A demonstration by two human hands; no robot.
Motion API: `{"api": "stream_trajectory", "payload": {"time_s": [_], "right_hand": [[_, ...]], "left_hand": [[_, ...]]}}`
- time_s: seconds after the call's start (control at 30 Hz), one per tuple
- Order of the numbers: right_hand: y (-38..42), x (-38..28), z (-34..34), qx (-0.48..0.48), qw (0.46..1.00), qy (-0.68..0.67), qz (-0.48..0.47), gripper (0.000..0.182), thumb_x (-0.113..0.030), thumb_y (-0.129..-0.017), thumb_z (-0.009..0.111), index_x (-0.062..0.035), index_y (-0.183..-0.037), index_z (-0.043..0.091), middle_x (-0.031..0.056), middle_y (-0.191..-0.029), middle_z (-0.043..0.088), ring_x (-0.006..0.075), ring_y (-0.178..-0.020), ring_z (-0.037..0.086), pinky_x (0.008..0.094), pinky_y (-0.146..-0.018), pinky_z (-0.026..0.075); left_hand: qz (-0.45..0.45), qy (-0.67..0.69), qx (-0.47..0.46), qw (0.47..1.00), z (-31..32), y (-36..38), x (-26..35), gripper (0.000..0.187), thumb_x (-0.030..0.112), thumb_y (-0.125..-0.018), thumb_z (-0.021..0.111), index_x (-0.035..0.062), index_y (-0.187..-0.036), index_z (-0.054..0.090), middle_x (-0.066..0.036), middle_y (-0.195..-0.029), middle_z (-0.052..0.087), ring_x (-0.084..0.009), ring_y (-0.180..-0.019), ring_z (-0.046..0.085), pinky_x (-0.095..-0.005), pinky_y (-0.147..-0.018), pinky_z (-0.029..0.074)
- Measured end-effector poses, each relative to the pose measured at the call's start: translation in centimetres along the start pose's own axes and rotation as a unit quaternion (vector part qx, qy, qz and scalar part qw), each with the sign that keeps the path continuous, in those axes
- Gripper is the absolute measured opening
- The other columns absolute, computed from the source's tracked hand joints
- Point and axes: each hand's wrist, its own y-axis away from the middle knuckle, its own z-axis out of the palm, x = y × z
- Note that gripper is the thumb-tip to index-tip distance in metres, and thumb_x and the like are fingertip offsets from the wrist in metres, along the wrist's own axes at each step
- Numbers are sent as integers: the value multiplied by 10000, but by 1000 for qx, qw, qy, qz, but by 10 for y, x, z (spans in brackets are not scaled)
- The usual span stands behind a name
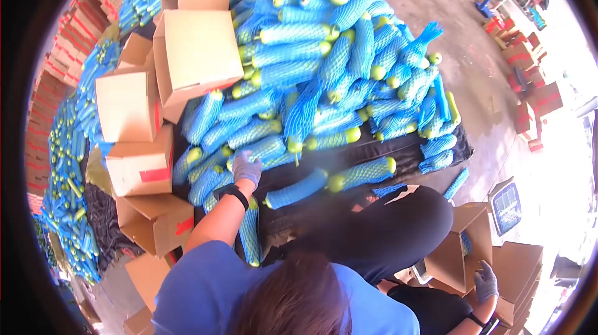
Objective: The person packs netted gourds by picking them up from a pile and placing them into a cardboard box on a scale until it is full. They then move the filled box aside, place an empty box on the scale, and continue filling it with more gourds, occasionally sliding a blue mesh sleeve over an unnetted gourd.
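At 12 o'clock in the head view, a large heap of green gourds in blue foam netting (293,51) spreads over a dark cloth (349,154), its near edge reaching down towards 8 o'clock. There, just left of centre, the person's gloved left hand (247,168) lies over a netted gourd (269,147) at the edge of the heap; whether the fingers have closed round it or only rest on it, I cannot tell. Two more netted gourds, one in denser netting (298,190) and one in looser mesh (362,174), lie end to end near 6 o'clock, apart from the heap. At 4 o'clock the gloved right hand (486,281) is at the edge of an open carton (450,256), which has a bit of blue netting (466,243) inside; how firm its grip is, I cannot make out. A scale (506,205) stands just beyond that carton, and further open cartons (126,106) line the heap at 9 o'clock. The step in hand looks like choosing or taking up a gourd while steadying the carton; the next move would call for a secure left grip round the netting and a carton mouth kept open.
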Motion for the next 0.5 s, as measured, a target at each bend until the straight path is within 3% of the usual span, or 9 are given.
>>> {"api": "stream_trajectory", "payload": {"time_s": [0.07, 0.2, 0.33, 0.4, 0.5], "right_hand": [[4, -3, -1, -19, 998, 58, -18, 511, 10, -884, 650, -71, -1375, 535, 89, -1063, 663, 154, -954, 613, 286, -867, 503], [5, -9, 2, -24, 996, 87, -12, 498, -28, -886, 665, -66, -1368, 542, 91, -1044, 674, 161, -954, 624, 283, -871, 507], [8, -27, 9, -20, 997, 73, -31, 495, -67, -882, 683, -69, -1359, 553, 110, -1036, 695, 188, -945, 654, 302, -863, 525], [13, -47, 14, -13, 998, 59, -14, 495, -74, -880, 684, -71, -1357, 555, 119, -1040, 703, 198, -945, 665, 311, -858, 532], [14, -57, 14, -30, 995, 90, 27, 488, -103, -876, 697, -63, -1343, 562, 151, -1098, 704, 216, -982, 676, 328, -865, 538]], "left_hand": [[130, 130, 118, 976, 2, -26, 27, 462, 296, -816, 718, 26, -1176, 610, -169, -1163, 641, -337, -1117, 588, -426, -997, 447], [214, 270, 142, 928, -49, -70, 115, 429, 243, -813, 728, 25, -1160, 599, -166, -1157, 636, -334, -1147, 563, -428, -1023, 422], [216, 71, 180, 957, -111, -103, 199, 629, 309, -765, 778, 39, -1271, 522, -168, -1266, 574, -361, -1183, 537, -428, -1040, 415], [232, -10, 160, 959, -128, -137, 232, 832, 362, -739, 800, 55, -1410, 417, -195, -1397, 500, -351, -1305, 472, -408, -1107, 383], [240, -149, 137, 949, -136, -193, 271, 1025, 404, -723, 808, 121, -1530, 242, -108, -1572, 309, -331, -1463, 254, -401, -1197, 253]]}}
